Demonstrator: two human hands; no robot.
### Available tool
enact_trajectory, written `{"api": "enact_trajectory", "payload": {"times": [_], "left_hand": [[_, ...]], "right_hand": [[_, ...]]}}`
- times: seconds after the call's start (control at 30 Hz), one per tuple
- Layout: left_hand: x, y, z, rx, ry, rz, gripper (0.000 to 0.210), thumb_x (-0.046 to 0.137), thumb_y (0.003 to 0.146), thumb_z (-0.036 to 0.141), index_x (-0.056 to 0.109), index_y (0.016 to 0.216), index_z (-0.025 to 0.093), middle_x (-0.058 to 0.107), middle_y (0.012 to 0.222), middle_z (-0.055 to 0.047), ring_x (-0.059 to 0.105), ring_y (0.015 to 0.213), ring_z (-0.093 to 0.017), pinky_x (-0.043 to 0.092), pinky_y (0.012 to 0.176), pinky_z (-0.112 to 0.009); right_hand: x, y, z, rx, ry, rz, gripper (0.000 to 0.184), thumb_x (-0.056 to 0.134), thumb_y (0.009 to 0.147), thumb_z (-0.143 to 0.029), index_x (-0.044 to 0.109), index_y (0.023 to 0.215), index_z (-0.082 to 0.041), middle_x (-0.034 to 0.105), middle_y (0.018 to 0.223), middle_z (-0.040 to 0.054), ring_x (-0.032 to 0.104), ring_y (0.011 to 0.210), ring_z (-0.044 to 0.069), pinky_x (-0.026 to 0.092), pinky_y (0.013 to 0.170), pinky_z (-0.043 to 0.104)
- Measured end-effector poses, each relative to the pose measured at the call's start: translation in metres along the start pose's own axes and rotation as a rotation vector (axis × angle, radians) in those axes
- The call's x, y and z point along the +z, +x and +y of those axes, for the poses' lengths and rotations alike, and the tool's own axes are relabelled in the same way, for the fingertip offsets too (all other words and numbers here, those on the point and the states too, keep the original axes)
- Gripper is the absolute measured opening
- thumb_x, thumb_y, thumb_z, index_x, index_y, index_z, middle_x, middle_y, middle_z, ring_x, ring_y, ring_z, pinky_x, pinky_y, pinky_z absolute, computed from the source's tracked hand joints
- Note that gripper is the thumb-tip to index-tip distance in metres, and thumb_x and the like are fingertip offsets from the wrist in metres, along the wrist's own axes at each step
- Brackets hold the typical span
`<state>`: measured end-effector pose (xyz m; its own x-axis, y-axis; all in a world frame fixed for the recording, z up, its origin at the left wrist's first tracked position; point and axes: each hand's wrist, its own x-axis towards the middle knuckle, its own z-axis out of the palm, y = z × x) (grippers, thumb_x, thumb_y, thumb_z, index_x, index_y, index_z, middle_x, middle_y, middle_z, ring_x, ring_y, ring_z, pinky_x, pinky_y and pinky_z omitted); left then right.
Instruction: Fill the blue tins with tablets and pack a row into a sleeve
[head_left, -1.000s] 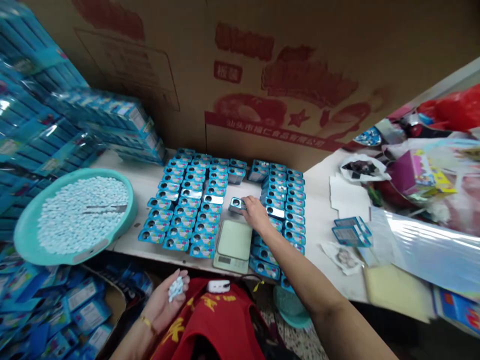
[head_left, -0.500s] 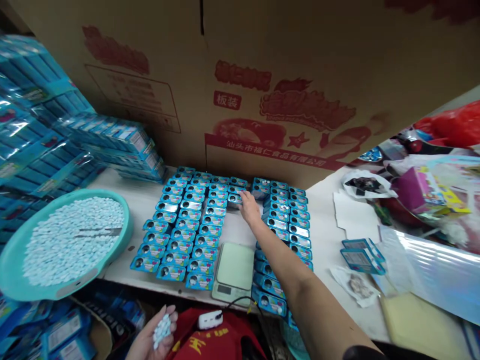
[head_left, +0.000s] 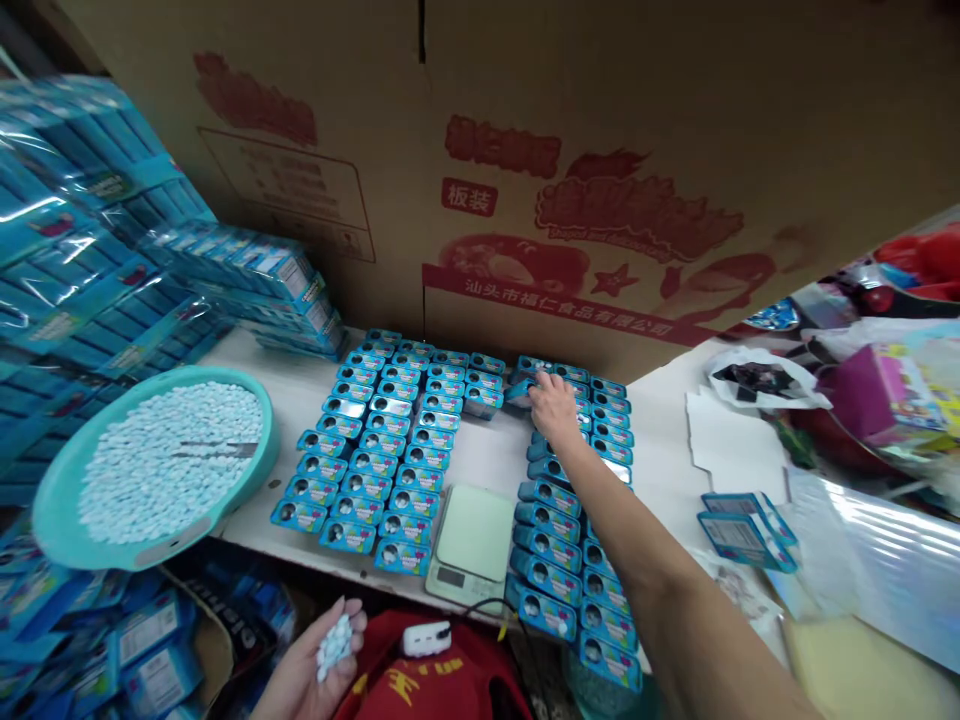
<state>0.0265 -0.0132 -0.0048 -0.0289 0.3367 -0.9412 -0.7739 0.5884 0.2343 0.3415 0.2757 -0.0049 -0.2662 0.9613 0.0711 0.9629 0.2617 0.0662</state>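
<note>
White table (head_left: 480,450), blue boxes (head_left: 418,478) with dark circles, small pale pellets (head_left: 334,645)

Cardboard box (head_left: 495,90): red label (head_left: 469,197) reads "板装"; red band (head_left: 562,307) reads "汕头市福仁食品有限公司". Lettering on blue packs (head_left: 373,463) too small.
</note>
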Motion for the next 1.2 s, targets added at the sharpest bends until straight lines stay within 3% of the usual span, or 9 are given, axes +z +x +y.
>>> {"api": "enact_trajectory", "payload": {"times": [0.1,0.17,0.23,0.33,0.5,0.6,0.77,0.97,1.2], "left_hand": [[0.006,-0.004,0.0,-0.042,0.019,-0.046,0.009,0.053,0.075,0.011,0.058,0.082,0.01,0.065,0.07,-0.008,0.061,0.055,-0.013,0.05,0.046,-0.02],[0.012,-0.007,0.0,-0.076,0.04,-0.12,0.012,0.051,0.076,0.01,0.058,0.085,0.008,0.066,0.078,-0.011,0.064,0.064,-0.016,0.053,0.056,-0.025],[0.019,-0.009,-0.001,-0.082,0.054,-0.22,0.014,0.05,0.076,0.007,0.059,0.087,0.007,0.066,0.085,-0.014,0.064,0.076,-0.019,0.053,0.068,-0.028],[0.029,-0.009,-0.005,-0.094,0.08,-0.307,0.014,0.051,0.075,0.005,0.059,0.085,0.006,0.065,0.09,-0.016,0.062,0.086,-0.021,0.051,0.077,-0.03],[0.034,-0.007,-0.014,-0.116,0.152,-0.41,0.02,0.051,0.074,0.004,0.06,0.092,0.005,0.062,0.1,-0.016,0.058,0.097,-0.022,0.046,0.085,-0.03],[0.03,-0.004,-0.022,-0.13,0.172,-0.486,0.024,0.05,0.073,0.003,0.06,0.095,0.007,0.063,0.099,-0.014,0.058,0.095,-0.021,0.045,0.085,-0.031],[0.014,-0.003,-0.035,-0.127,0.234,-0.521,0.03,0.05,0.069,-0.002,0.061,0.095,0.009,0.065,0.089,-0.009,0.061,0.08,-0.015,0.046,0.076,-0.025],[0.002,-0.01,-0.044,-0.146,0.291,-0.59,0.021,0.057,0.069,0.005,0.061,0.089,0.012,0.063,0.08,-0.006,0.06,0.078,-0.014,0.044,0.076,-0.024],[-0.007,-0.004,-0.049,-0.121,0.34,-0.627,0.018,0.059,0.069,0.007,0.062,0.086,0.013,0.064,0.082,-0.006,0.06,0.079,-0.014,0.044,0.079,-0.026]], "right_hand": [[-0.034,-0.053,-0.012,-0.143,0.028,0.08,0.024,0.038,0.083,-0.019,0.061,0.091,-0.018,0.042,0.122,0.0101,0.035,0.104,0.026,0.029,0.084,0.039],[-0.05,-0.092,-0.032,-0.249,0.053,0.065,0.024,0.037,0.083,-0.017,0.059,0.094,-0.018,0.044,0.12,0.0094,0.038,0.101,0.024,0.029,0.085,0.038],[-0.055,-0.126,-0.059,-0.345,0.08,0.008,0.023,0.038,0.082,-0.014,0.058,0.093,-0.018,0.047,0.117,0.0095,0.04,0.097,0.024,0.031,0.083,0.038],[-0.044,-0.159,-0.099,-0.422,0.12,-0.093,0.021,0.042,0.079,-0.011,0.058,0.091,-0.018,0.05,0.112,0.0102,0.043,0.091,0.023,0.035,0.079,0.037],[-0.025,-0.188,-0.134,-0.349,0.217,-0.099,0.021,0.042,0.08,-0.011,0.057,0.094,-0.014,0.049,0.115,0.0138,0.044,0.097,0.024,0.037,0.081,0.039],[-0.036,-0.211,-0.159,-0.376,0.405,-0.078,0.024,0.042,0.083,-0.015,0.054,0.104,-0.014,0.05,0.113,0.014,0.044,0.098,0.023,0.039,0.082,0.039],[-0.051,-0.245,-0.201,-0.44,0.671,-0.243,0.035,0.046,0.08,-0.015,0.045,0.115,-0.016,0.054,0.102,0.0089,0.047,0.093,0.018,0.043,0.078,0.03],[-0.042,-0.251,-0.206,-0.353,0.741,-0.376,0.017,0.046,0.08,-0.018,0.053,0.095,-0.016,0.052,0.09,0.0055,0.048,0.084,0.016,0.043,0.071,0.026],[-0.041,-0.251,-0.205,-0.42,0.713,-0.409,0.017,0.043,0.081,-0.015,0.052,0.096,-0.017,0.051,0.086,0.0037,0.049,0.078,0.014,0.04,0.065,0.023]]}}
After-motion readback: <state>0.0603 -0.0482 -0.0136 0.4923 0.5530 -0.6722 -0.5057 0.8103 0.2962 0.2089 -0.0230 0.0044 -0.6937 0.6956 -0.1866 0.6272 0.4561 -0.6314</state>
